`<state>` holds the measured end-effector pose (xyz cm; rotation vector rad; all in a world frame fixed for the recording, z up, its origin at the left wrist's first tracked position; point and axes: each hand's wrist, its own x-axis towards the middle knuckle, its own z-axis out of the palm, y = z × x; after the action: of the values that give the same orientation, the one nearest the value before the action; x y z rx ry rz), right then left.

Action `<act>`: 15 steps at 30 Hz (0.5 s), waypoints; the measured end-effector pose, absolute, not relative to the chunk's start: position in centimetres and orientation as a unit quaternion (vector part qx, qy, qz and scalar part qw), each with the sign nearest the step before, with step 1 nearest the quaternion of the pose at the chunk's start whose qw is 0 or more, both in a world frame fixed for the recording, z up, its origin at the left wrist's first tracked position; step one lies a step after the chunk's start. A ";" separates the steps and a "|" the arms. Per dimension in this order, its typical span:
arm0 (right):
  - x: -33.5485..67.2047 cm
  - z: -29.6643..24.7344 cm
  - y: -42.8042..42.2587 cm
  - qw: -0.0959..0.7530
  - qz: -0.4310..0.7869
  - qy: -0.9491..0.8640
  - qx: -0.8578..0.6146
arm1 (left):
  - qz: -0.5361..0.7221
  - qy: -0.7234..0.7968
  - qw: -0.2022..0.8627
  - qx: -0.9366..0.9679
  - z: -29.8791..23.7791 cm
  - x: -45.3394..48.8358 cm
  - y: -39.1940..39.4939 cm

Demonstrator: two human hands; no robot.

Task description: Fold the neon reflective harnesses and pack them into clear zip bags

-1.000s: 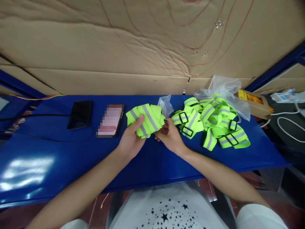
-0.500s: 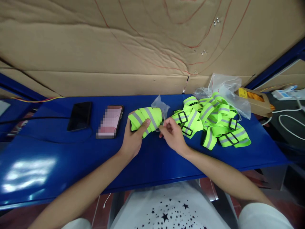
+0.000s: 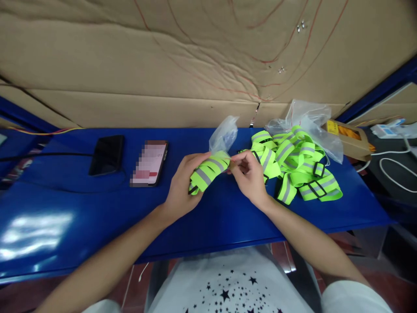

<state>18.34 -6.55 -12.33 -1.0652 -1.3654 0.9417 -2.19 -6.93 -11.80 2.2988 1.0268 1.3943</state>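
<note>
A folded bundle of neon-yellow reflective strap (image 3: pixel 208 174) with grey stripes lies in my left hand (image 3: pixel 183 184), the fingers wrapped round it. A black buckle shows at the bundle's lower left end. A clear plastic bag (image 3: pixel 224 134) stands out past the far end of the bundle, its mouth over that end. My right hand (image 3: pixel 250 178) pinches the edge of the bag at the bundle's right side. Just beyond the right hand lies a heap of more reflective straps (image 3: pixel 298 158) with black buckles.
On the blue table (image 3: pixel 97 230) at the left are a phone (image 3: pixel 152 163) and a black device (image 3: pixel 107 155) with a cable. Behind the strap heap are clear plastic bags (image 3: pixel 308 114) and a cardboard box (image 3: pixel 350 141). A cardboard wall (image 3: pixel 146 65) rises along the back edge.
The bundle has turned in my left hand, its far end now inside the bag's mouth. The bag has opened out and stands higher. My right hand has shifted slightly right.
</note>
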 end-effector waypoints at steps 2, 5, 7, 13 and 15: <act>17.8 -12.4 -7.2 0.564 0.407 -0.567 -0.442 | 0.482 0.352 0.088 0.798 -12.0 -2.1 -7.1; 17.0 -12.5 -8.1 0.553 0.419 -0.595 -0.406 | 0.492 0.344 0.059 0.797 -12.2 -2.0 -7.3; 16.7 -12.6 -8.4 0.544 0.436 -0.608 -0.380 | 0.490 0.333 0.045 0.805 -12.3 -2.0 -7.3; 17.5 -11.9 -8.3 0.477 0.313 -0.695 -0.437 | 0.478 0.291 0.016 0.829 -13.0 -2.6 -6.8; 18.2 -11.5 -8.2 0.433 0.219 -0.747 -0.455 | 0.475 0.287 0.004 0.832 -13.3 -2.9 -6.7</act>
<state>18.15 -8.20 -11.49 -1.1335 -1.8599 0.5444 -2.91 -6.70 -13.28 2.6066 0.9002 1.4894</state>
